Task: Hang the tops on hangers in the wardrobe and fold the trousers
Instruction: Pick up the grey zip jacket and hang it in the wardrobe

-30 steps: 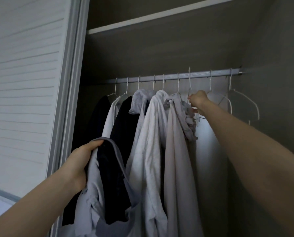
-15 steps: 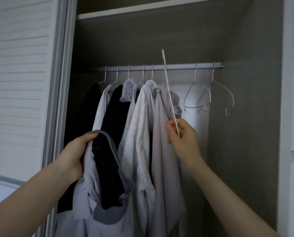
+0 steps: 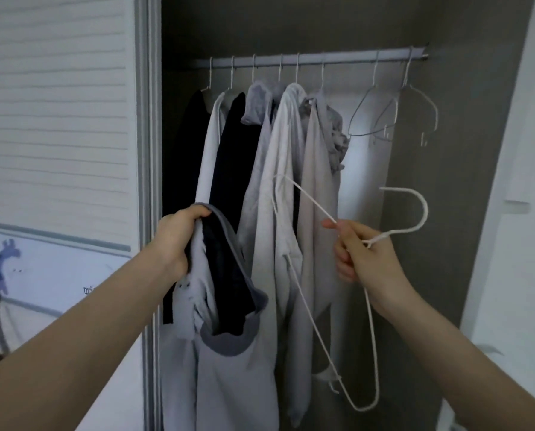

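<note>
Standing right at the open wardrobe [image 3: 446, 213], everything here placed off the rail [image 3: 309, 59] running across the top. Left hand [image 3: 174, 241] gripping a light grey top [image 3: 229, 368] by its darker grey neckline, fingers curled tight round the bunched fabric, holding it up well below the rail's left half and in front of the hung clothes. Top dangling loose, dark inside of the collar gaping open, not on any hanger yet. Right hand [image 3: 365, 259] pinching a white hanger [image 3: 370, 353] near its neck, off the rail and well below its right half, tilted with the hook [image 3: 415, 209] curving out to the right and the frame drooping down past the wrist. Hands kept apart, one thing in each. Hanging from the rail's left and middle: a row of tops [image 3: 285, 181], dark ones nearest the left end, then white and grey ones packed close together. Dangling bare from the rail's right end: two empty hangers [image 3: 393, 116], just beside each other. Left of the rail, a slatted white sliding door [image 3: 58, 119].
</note>
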`<act>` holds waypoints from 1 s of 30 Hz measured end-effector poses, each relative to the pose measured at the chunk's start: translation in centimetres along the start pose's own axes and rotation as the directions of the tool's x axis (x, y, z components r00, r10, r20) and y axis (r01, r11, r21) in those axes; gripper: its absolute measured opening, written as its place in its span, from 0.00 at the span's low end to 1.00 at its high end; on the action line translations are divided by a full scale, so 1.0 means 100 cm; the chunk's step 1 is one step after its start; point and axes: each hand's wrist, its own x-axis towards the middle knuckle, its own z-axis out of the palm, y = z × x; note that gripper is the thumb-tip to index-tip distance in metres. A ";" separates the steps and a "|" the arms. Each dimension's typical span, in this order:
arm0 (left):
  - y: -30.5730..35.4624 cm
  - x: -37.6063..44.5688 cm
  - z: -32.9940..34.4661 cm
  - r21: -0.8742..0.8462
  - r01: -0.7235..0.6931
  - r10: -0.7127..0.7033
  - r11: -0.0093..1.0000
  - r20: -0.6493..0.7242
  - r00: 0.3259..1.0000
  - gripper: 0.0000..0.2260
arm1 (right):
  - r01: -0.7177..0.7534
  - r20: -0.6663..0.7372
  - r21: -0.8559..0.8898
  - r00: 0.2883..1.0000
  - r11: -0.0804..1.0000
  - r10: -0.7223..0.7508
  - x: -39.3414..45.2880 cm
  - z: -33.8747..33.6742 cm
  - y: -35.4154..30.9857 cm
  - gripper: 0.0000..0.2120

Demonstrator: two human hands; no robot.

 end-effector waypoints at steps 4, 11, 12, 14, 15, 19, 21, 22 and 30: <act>-0.014 -0.004 -0.013 0.042 0.027 -0.023 0.999 -0.082 0.996 0.06 | -0.130 0.182 0.082 0.977 0.988 0.114 -0.029 -0.006 -0.008 0.15; -0.028 -0.005 -0.014 0.546 -0.174 0.193 0.820 0.022 0.981 0.01 | -0.489 0.412 -0.166 0.755 0.856 0.511 -0.040 -0.011 -0.023 0.17; -0.030 -0.006 -0.011 0.646 -0.245 0.245 0.723 0.091 0.965 0.02 | -0.481 0.405 -0.186 0.757 0.857 0.513 -0.040 -0.009 -0.023 0.17; -0.033 -0.007 -0.007 0.793 -0.361 0.333 0.491 0.212 0.919 0.07 | -0.461 0.396 -0.220 0.763 0.860 0.510 -0.038 -0.009 -0.026 0.17; -0.034 -0.009 -0.007 0.835 -0.382 0.355 0.396 0.245 0.902 0.09 | -0.458 0.394 -0.228 0.764 0.859 0.512 -0.037 -0.013 -0.028 0.17; -0.041 -0.016 -0.010 0.900 -0.353 0.368 0.257 0.246 0.897 0.07 | -0.445 0.361 -0.244 0.783 0.861 0.507 -0.034 -0.027 -0.037 0.16; -0.045 -0.021 -0.002 0.901 -0.346 0.348 0.260 0.247 0.905 0.06 | -0.441 0.310 -0.306 0.792 0.844 0.527 -0.036 -0.015 -0.030 0.11; -0.047 -0.025 0.004 0.894 -0.356 0.337 0.271 0.258 0.906 0.05 | -0.436 0.278 -0.348 0.798 0.830 0.536 -0.039 -0.004 -0.023 0.11; -0.057 -0.042 0.048 0.821 -0.346 0.228 0.455 0.268 0.936 0.08 | -0.503 0.102 -0.239 0.837 0.830 0.537 -0.056 0.054 0.031 0.11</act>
